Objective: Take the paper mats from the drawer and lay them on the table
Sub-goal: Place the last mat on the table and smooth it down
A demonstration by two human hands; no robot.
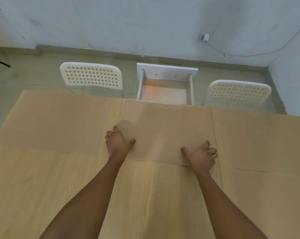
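Three brown paper mats lie side by side along the far half of the wooden table (145, 195): the left mat (59, 121) toward 10 o'clock, the middle mat (166, 131) at 12 o'clock, the right mat (259, 144) toward 2 o'clock. Beyond the far edge, at 12 o'clock, the white drawer (164, 88) stands pulled out, and its floor looks bare.

The left hand (117, 143) rests on the middle mat's left edge, thumb stretched onto the paper and fingers curled over the border. The right hand (201, 156) sits at the mat's near-right corner in the same way. Whether either one pinches the sheet or only presses on it, I cannot tell.

The risks from here seem small but real. The paper is thin, so an uneven push from one hand would likely skew the middle mat and ride its edge over the neighbour at 3 o'clock, which it already touches or nearly touches. Lifting the hands quickly could drag the sheet or curl a corner. The open drawer, between the two perforated white chairs (91, 75), may get bumped if left out.
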